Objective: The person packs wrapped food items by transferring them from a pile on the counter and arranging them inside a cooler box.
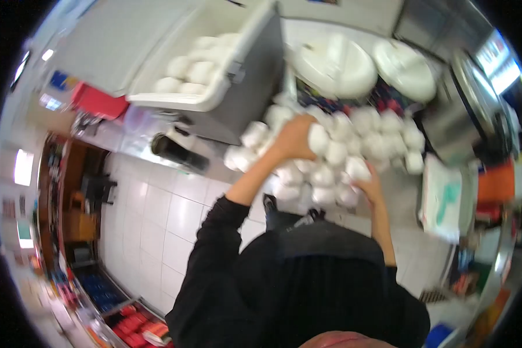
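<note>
Many white rounded pieces that look like buns, some seemingly in clear plastic bags, lie in rows on the counter in front of me. My left hand [296, 138] curves its fingers and thumb around a white bun [318, 141] near the middle of the rows. At the near right side of the pile, my right hand [371, 185] grips another white bun [358, 169], with the fingers partly hidden behind it. To the left stands an open grey cooler box [206, 103] with a white inner wall, and more white buns [185, 69] are inside it.
Two pale oval lids or covers [336, 66] lie behind the rows on a dark patterned cloth. A steel pot [455, 110] stands at the right, beside a stack of white bags [443, 194]. A dark cylinder [180, 153] lies near the cooler. Tiled floor [182, 217] shows at left.
</note>
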A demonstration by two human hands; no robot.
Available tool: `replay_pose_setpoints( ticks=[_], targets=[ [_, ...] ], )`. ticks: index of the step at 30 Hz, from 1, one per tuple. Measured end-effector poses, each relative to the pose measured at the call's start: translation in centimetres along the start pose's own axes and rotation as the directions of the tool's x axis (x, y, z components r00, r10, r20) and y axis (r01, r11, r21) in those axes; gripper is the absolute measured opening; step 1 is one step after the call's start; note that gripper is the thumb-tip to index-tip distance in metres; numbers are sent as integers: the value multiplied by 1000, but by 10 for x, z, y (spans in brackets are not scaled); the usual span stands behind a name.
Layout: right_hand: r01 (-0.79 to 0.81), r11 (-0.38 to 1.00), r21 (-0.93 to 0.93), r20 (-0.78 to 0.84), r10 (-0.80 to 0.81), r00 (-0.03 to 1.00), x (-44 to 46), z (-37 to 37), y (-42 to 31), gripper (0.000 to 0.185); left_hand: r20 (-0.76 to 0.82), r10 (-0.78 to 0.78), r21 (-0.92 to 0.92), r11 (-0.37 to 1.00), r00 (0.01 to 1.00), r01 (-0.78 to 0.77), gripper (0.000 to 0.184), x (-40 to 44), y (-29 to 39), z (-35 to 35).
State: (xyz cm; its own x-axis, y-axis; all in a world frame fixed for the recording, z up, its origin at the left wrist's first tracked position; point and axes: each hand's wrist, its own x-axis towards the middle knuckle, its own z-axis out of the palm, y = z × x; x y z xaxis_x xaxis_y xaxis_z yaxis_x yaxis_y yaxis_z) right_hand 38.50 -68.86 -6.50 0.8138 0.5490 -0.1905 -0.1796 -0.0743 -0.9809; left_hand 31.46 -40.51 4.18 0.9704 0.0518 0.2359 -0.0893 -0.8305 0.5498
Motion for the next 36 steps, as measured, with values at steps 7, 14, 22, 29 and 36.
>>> replay_pose_setpoints(
  ticks=[7,14,22,29,36],
  targets=[
    [-510,698,503,763,-82,641,24,97,-215,88,-283,121,-493,832,952,-253,84,-59,30,-161],
    [424,906,-1,751,-280,599,185,312,-346,81,-440,-36,-504,837,897,-214,103,-153,-56,-252],
    [768,369,-523,815,-47,577,379,482,-285,89,-562,-263,-595,787,785,-163,94,-183,-116,-319],
    [341,778,-528,740,226,633,386,477,-269,79,-564,-202,-281,959,800,44,76,-50,-153,-391],
    [697,349,-626,730,-50,681,362,471,-275,63,-329,-327,196,894,886,403,73,123,-269,-368]
  ],
)
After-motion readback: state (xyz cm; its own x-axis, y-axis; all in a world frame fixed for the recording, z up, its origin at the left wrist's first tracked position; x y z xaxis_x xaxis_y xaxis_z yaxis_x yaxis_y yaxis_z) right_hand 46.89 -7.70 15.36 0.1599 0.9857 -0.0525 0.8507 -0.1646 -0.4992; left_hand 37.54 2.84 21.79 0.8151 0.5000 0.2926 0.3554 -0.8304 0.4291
